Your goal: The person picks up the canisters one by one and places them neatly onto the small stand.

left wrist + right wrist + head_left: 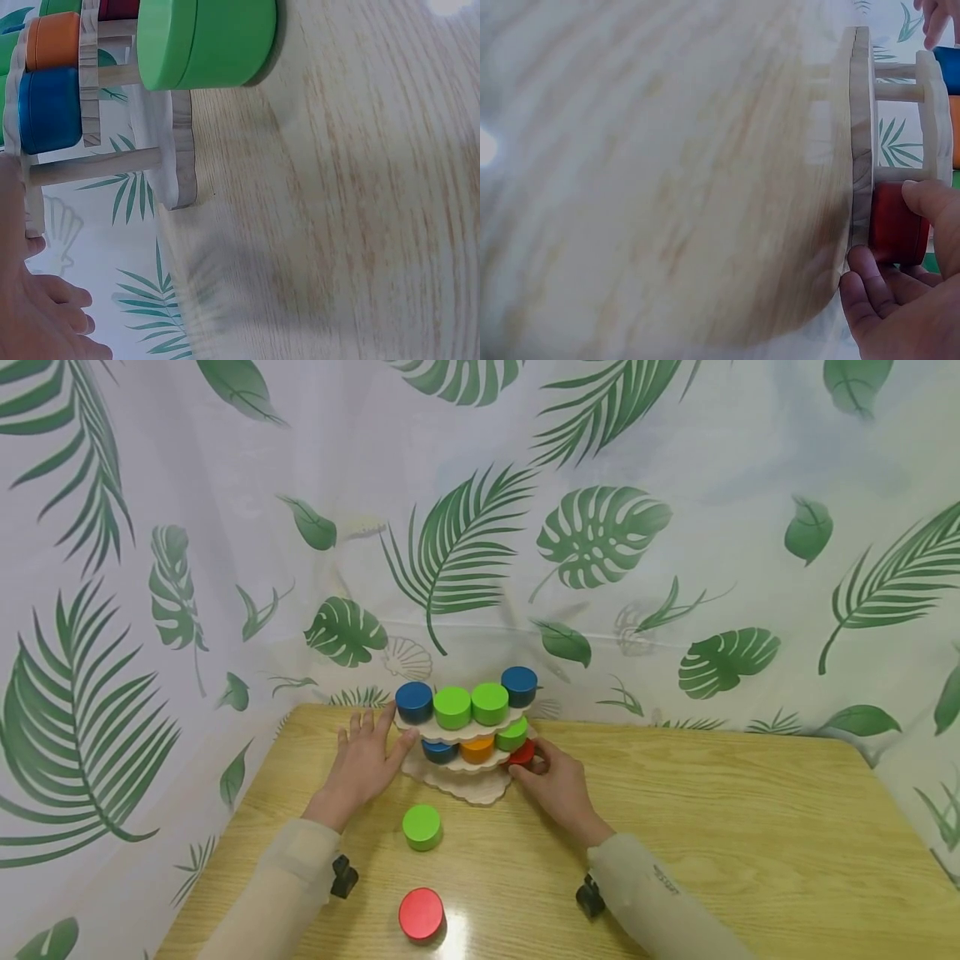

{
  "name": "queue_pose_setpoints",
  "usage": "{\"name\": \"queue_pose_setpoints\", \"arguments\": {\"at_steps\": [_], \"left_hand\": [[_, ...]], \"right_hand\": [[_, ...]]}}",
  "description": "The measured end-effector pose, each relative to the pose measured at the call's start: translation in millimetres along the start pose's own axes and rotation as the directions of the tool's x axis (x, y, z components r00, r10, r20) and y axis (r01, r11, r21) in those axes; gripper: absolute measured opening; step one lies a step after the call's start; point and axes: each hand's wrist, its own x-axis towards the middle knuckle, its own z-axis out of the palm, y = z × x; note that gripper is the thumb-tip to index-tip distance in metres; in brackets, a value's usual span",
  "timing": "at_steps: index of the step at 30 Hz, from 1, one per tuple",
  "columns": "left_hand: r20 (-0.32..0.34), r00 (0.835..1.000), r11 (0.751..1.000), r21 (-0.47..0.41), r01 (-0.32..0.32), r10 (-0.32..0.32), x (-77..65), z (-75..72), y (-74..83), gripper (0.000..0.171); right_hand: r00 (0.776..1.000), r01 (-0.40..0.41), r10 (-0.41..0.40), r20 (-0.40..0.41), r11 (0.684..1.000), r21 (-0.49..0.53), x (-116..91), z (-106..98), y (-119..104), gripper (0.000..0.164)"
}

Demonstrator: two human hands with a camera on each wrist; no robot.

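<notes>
A tiered wooden stand [468, 789] with scalloped shelves holds round coloured tins. My right hand [558, 781] grips a red tin [896, 225] at the stand's right end, between the base board and the shelf above. Thumb and fingers lie on either side of it. My left hand [363, 760] rests against the left end of the top shelf, fingers extended, beside a blue tin [414, 702]. Two light green tins [453, 708] and another blue tin [519, 686] share that top shelf. On the shelf below sit a blue tin, an orange tin [477, 749] and a green tin [512, 735].
A loose green tin [422, 827] stands on the wooden table [735, 835] in front of the stand. Nearer, between the forearms, is a loose red tin [422, 915]. A leaf-patterned cloth [480, 527] hangs right behind the stand.
</notes>
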Motion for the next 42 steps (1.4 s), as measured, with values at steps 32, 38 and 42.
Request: {"name": "queue_pose_setpoints", "arguments": {"at_steps": [32,38,42], "left_hand": [[0.011,1.0,1.0,-0.002,0.006,-0.006,-1.1,0.4,0.3,0.081],[0.014,1.0,1.0,-0.006,0.01,-0.01,-0.3,1.4,-1.0,0.081],[0.015,1.0,1.0,-0.005,0.009,-0.009,0.1,1.2,-1.1,0.081]], "right_hand": [[0.996,-0.015,0.015,0.093,1.0,0.001,-5.2,-6.5,2.4,0.059],[0.989,-0.02,0.02,0.148,1.0,0.001,-7.6,-4.5,1.1,0.052],[0.988,0.002,0.0,0.157,1.0,-0.013,-8.6,-2.8,-0.3,0.05]]}}
